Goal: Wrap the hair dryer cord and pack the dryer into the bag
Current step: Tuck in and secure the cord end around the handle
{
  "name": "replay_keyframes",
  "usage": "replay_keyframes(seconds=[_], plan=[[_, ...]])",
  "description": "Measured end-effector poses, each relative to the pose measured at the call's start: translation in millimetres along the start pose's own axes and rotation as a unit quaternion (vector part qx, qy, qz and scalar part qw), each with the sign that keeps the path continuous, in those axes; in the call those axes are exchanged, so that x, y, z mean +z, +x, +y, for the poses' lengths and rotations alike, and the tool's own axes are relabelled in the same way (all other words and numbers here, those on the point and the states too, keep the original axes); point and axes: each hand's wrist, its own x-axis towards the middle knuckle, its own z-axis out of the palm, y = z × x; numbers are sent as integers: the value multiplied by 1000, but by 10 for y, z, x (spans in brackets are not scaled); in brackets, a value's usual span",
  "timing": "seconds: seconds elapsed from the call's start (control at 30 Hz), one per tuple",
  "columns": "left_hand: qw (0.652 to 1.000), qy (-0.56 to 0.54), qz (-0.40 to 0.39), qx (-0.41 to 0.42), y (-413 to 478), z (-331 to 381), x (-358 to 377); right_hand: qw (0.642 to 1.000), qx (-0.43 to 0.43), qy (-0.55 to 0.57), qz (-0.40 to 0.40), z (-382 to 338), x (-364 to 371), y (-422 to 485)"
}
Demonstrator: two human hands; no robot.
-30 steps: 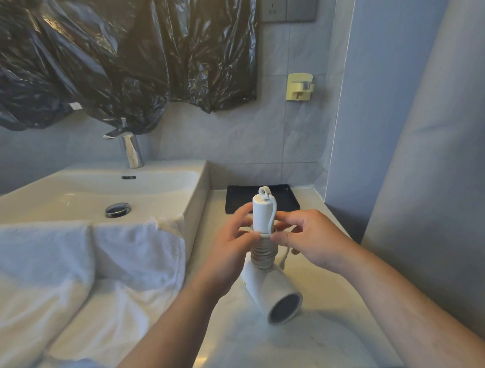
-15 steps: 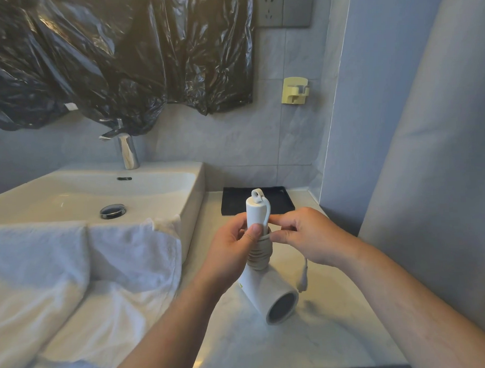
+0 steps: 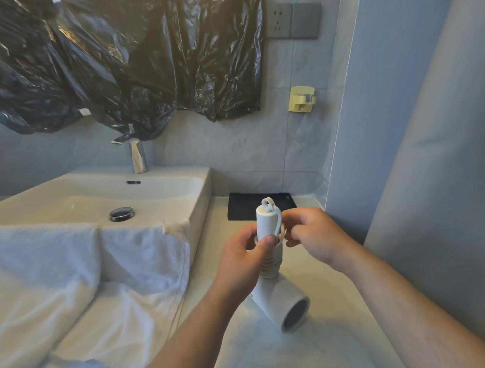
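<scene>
Wall covering: black plastic sheet [image 3: 125, 63], crumpled, hung over the tiled wall above the basin.
Towel: white towel [image 3: 73, 274] draped over the front rim of the sink and bunched on the counter at left.
Sink: white sink [image 3: 163, 184], rectangular, standing on the countertop [image 3: 339, 332].
Left hand: left hand [image 3: 239, 262] grips the dryer handle, fingers curled round it, thumb pressed flat on its front.
Right hand: right hand [image 3: 313, 236] just right of the handle, fingers curled in, pinching the cord; the exact contact point is hidden.
Task item: hair dryer [image 3: 279, 299], white, held over the counter right of the sink, handle upright, barrel low with its open mouth facing front right. Whether the barrel touches the counter cannot be told.
Cord: cord [image 3: 271, 262] wound in tight coils round the lower handle, one strand running from the handle top down its right side.
Rear of counter: black flat item [image 3: 242, 210] against the wall, behind the dryer.
Fittings: chrome faucet [image 3: 136, 155]; grey socket plate [image 3: 291, 21]; yellow wall hook [image 3: 301, 98]; drain plug [image 3: 121, 213].
</scene>
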Motion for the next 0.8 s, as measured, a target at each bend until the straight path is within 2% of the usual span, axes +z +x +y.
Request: replay_keyframes(seconds=[0.07, 0.17, 0.3, 0.4, 0.47, 0.6, 0.67, 0.8], plan=[[999, -6, 32, -10, -33, -9, 45, 993, -6, 96, -64, -61, -52, -5], [997, -18, 71, -27, -56, -25, 91, 987, -34, 99, -123, -112, -60, -34], [994, -1, 109, -8, -105, 20, 154, 997, -38, 32, -51, -28, 52, -1], [996, 39, 78, 11, -154, 28, 156, 999, -39, 8, -12, 40, 61, 6], [995, 84, 52, 28, -136, -11, 92, 999, -45, 10, -7, 50, 44, -7], [988, 85, 129, 10, 58, -1, -116, 999, -35, 23, -30, 52, 18, -30], [990, 98, 95, -26, 225, 29, -199, 998, -38, 36, -46, 64, 13, -36], [980, 117, -117, -109, 418, 113, -251, 993, -46, 80, -75, -17, 8, -98]])
